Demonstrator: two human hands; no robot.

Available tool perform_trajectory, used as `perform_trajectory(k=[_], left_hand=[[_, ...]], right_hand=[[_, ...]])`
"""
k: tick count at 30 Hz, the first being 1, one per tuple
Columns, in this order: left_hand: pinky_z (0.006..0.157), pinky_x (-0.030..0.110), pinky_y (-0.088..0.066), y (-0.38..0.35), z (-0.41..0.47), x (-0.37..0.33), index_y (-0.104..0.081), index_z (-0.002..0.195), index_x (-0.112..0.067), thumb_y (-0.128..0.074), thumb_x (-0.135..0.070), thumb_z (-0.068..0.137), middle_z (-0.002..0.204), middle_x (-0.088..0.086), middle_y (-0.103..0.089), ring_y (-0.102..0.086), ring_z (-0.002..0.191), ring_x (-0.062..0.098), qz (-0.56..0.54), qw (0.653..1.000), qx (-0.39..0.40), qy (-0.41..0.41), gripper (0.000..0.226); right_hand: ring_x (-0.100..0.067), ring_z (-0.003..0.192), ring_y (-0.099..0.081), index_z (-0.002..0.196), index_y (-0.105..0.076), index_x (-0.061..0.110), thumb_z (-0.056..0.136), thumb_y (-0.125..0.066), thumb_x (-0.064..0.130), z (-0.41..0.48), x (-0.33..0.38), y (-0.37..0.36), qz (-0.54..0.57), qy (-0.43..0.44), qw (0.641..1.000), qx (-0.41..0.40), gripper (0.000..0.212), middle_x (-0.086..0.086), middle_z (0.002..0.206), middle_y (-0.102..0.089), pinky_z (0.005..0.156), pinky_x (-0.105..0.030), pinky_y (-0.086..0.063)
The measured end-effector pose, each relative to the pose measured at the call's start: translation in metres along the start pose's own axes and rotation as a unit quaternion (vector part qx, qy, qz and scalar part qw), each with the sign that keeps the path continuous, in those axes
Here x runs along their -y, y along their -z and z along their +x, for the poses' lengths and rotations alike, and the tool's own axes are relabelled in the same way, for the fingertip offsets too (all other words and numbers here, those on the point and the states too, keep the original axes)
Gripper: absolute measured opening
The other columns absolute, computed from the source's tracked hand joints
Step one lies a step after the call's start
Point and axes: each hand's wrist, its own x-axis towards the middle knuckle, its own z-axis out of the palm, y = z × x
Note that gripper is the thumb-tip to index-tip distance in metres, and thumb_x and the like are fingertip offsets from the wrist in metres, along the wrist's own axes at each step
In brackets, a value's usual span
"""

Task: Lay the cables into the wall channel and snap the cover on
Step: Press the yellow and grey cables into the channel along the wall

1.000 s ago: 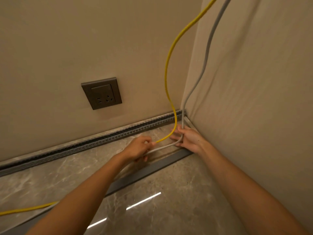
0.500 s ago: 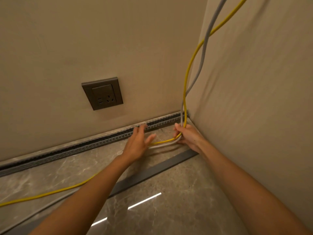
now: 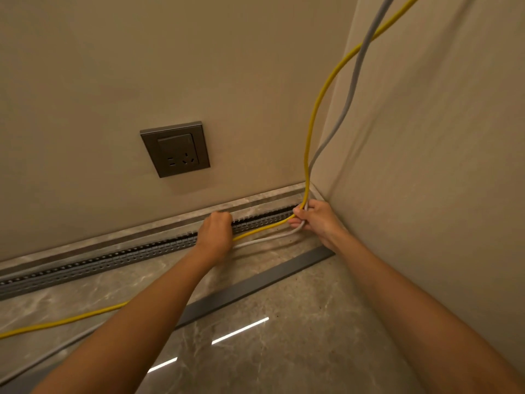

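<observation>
On my feed we're partway through the cable-laying step, and the cover isn't on yet. The right hand point(image 3: 318, 223) is down in the corner, fingers curled, pinching the yellow cable point(image 3: 311, 123) and the grey cable point(image 3: 352, 89) right where both drop down and turn along the floor point(image 3: 298, 351).

The left hand point(image 3: 216, 233) is clenched at the channel point(image 3: 113, 258). The yellow cable runs into that fist, so I reckon it's gripping it. I can't tell if the grey one is in there too.

Neither cable looks seated. Between the hands, the yellow one lies against the channel's front edge and the grey one is on the floor just beside it. The cover point(image 3: 255, 285) lies flat on the floor, apart from the channel.

Next I'd press the yellow one in between the teeth from the corner outwards, then the grey. The bend needs to stay tight so it doesn't spring out.
</observation>
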Motion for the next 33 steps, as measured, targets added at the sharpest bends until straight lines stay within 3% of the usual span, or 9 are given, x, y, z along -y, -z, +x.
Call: perform_trajectory(k=[3,6,10,13,16,20,24,27,33], left_hand=[[0.073,0.043,-0.058,0.009,0.003,0.012,-0.065,0.092,0.008,-0.051,0.006,0.088,0.097,0.028,-0.065,-0.066,0.085,0.041,-0.002,0.999,0.041,0.031,0.015],[0.074,0.046,-0.058,0.013,-0.001,0.017,-0.064,0.094,0.007,-0.051,0.005,0.088,0.1,0.028,-0.064,-0.065,0.087,0.042,0.007,0.998,0.052,0.039,0.015],[0.073,0.042,-0.048,0.005,-0.014,0.004,-0.056,0.108,-0.005,-0.046,-0.021,0.096,0.114,0.017,-0.055,-0.06,0.094,0.037,0.012,0.997,-0.067,-0.045,0.023],[0.075,0.038,-0.047,-0.004,-0.016,-0.009,-0.055,0.113,-0.008,-0.047,-0.037,0.094,0.113,0.013,-0.058,-0.059,0.094,0.03,-0.008,0.987,-0.026,-0.157,0.035],[0.068,0.032,-0.045,-0.006,-0.01,-0.015,-0.061,0.101,-0.008,-0.053,-0.039,0.09,0.089,0.012,-0.065,-0.058,0.076,0.021,-0.123,0.98,0.091,-0.124,0.033],[0.039,0.017,-0.04,0.001,-0.004,-0.004,-0.054,0.054,-0.016,-0.059,-0.038,0.087,0.043,-0.004,-0.05,-0.046,0.033,0.004,-0.316,0.941,0.119,-0.001,0.04],[0.029,0.013,-0.033,0.021,0.002,0.016,-0.055,0.053,-0.014,-0.06,-0.036,0.087,0.035,-0.006,-0.049,-0.039,0.026,0.001,-0.337,0.928,0.157,0.012,0.041],[0.03,0.01,-0.031,0.036,0.011,0.024,-0.056,0.049,-0.017,-0.062,-0.031,0.087,0.035,-0.007,-0.051,-0.038,0.026,-0.001,-0.323,0.938,0.121,0.001,0.041],[0.056,0.026,-0.041,0.033,0.025,0.015,-0.071,0.081,-0.005,-0.063,-0.025,0.087,0.06,0.004,-0.058,-0.049,0.053,0.014,-0.24,0.968,0.073,-0.017,0.022]], right_hand=[[-0.003,0.046,-0.064,0.078,-0.059,0.006,0.09,-0.057,0.002,0.003,-0.004,-0.001,-0.072,0.039,0.996,-0.034,0.013,-0.008,0.071,-0.063,0.05,-0.015,-0.055],[-0.012,0.062,-0.059,0.077,-0.061,0.009,0.086,-0.064,0.006,0.005,-0.006,0.001,-0.16,0.061,0.984,-0.058,0.01,-0.004,0.069,-0.062,0.068,-0.027,-0.051],[-0.012,0.052,-0.052,0.069,-0.054,0.015,0.09,-0.059,0.007,0.004,-0.002,0.002,-0.16,0.052,0.985,-0.026,0.023,-0.004,0.062,-0.057,0.049,-0.018,-0.047],[-0.012,0.055,-0.054,0.071,-0.054,0.013,0.093,-0.054,0.004,-0.001,0.004,0.002,-0.09,0.033,0.995,-0.013,0.024,-0.006,0.065,-0.055,0.044,-0.012,-0.051],[-0.013,0.058,-0.055,0.079,-0.056,0.007,0.093,-0.051,0.001,-0.006,0.011,0.003,-0.025,0.033,0.999,0.0,0.016,-0.008,0.068,-0.055,0.045,-0.009,-0.053],[0.0,0.036,-0.055,0.07,-0.051,0.01,0.094,-0.048,-0.003,-0.003,0.015,0.0,-0.013,0.059,0.998,-0.023,0.027,-0.008,0.06,-0.052,0.042,-0.009,-0.051],[0.0,0.023,-0.048,0.063,-0.046,0.008,0.093,-0.047,-0.008,0.011,0.02,-0.001,0.009,0.071,0.993,-0.098,0.034,0.0,0.034,-0.052,0.033,-0.009,-0.045],[0.001,0.021,-0.047,0.06,-0.045,0.01,0.093,-0.049,-0.006,0.023,0.02,0.008,0.018,0.078,0.986,-0.146,0.036,-0.001,0.026,-0.051,0.03,-0.008,-0.042],[0.005,0.023,-0.049,0.084,-0.062,-0.009,0.087,-0.06,0.002,0.046,0.002,0.025,-0.094,0.064,0.966,-0.231,0.012,-0.012,0.061,-0.059,0.035,-0.009,-0.045]])
